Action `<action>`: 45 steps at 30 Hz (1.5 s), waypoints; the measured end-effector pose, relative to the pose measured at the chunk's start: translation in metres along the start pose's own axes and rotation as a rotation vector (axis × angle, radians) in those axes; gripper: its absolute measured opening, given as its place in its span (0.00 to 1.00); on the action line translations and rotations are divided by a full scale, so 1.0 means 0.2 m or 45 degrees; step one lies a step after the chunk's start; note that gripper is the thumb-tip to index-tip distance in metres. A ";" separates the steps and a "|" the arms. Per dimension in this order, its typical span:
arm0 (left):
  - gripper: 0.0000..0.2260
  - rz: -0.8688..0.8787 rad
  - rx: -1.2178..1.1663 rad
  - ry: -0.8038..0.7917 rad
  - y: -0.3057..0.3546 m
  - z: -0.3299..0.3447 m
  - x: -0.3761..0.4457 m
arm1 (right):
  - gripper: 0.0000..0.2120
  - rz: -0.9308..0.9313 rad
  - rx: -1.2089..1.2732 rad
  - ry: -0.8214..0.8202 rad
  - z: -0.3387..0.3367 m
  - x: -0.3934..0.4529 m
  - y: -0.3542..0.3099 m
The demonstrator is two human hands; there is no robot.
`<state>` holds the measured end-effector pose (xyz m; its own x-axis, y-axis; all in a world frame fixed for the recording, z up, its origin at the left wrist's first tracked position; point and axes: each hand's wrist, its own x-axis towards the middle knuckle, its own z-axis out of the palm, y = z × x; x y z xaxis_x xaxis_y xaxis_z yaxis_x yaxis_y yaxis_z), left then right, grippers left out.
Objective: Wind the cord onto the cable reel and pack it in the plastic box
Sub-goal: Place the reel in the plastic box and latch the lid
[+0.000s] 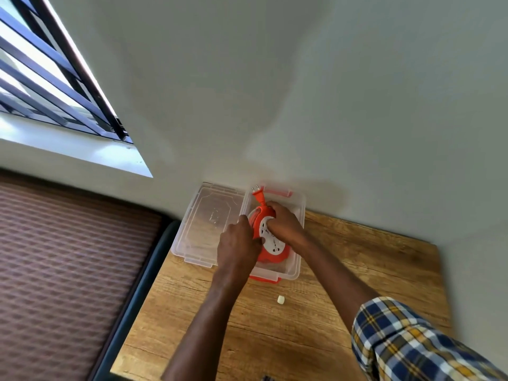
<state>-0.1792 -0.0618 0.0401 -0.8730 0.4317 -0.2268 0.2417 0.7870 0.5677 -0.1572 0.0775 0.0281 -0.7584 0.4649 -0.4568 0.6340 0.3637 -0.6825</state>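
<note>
Head view: we judge the winding done, since we see no loose cord trailing, only the plug [257,193] sticking up at the far end of the cable reel [270,243]. We're now at the packing step. The reel sits tilted inside the plastic box [298,259] at the far edge of the worktop [316,320], not yet lying flat. Left hand [237,244] grips the reel's left rim; right hand [283,221] grasps its far top by the handle. Left to do, as we see it: seat the reel, tuck the plug, shut the lid [209,221], which lies open to the left. Count: one reel, one box, one lid, two hands, one small white bit [281,300] on the worktop.
</note>
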 end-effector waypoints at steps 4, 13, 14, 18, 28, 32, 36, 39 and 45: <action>0.23 -0.075 0.078 0.012 0.02 0.00 0.01 | 0.28 -0.019 -0.053 0.044 0.00 0.00 0.00; 0.07 -0.016 -0.447 0.337 -0.17 -0.14 0.06 | 0.21 -0.332 -0.221 0.553 0.10 -0.17 -0.06; 0.08 -0.089 -0.539 0.410 -0.22 -0.18 0.08 | 0.20 -0.438 -0.203 0.597 0.13 -0.18 -0.11; 0.11 -0.303 -0.325 0.457 -0.47 -0.23 0.15 | 0.17 -0.655 -0.161 0.415 0.30 -0.18 -0.31; 0.20 -0.609 -0.217 -0.007 -0.84 -0.14 0.29 | 0.31 -0.067 -0.242 -0.221 0.69 0.07 -0.43; 0.11 -0.521 -0.118 0.094 -0.88 -0.17 0.31 | 0.26 0.006 -0.107 -0.114 0.74 0.13 -0.43; 0.06 -0.396 -0.135 0.238 -0.88 -0.16 0.27 | 0.28 0.068 0.058 -0.105 0.71 0.14 -0.44; 0.04 -0.241 -0.451 0.502 -0.86 -0.17 0.21 | 0.24 0.041 0.124 -0.004 0.66 0.13 -0.46; 0.10 0.342 -0.699 0.709 -0.61 -0.15 0.01 | 0.25 0.000 0.622 0.130 0.43 0.05 -0.57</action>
<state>-0.2239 -0.1695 -0.0054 -0.9319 0.1792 0.3153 0.3569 0.2982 0.8853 -0.2494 -0.0282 0.0519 -0.7241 0.5505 -0.4156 0.4710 -0.0455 -0.8810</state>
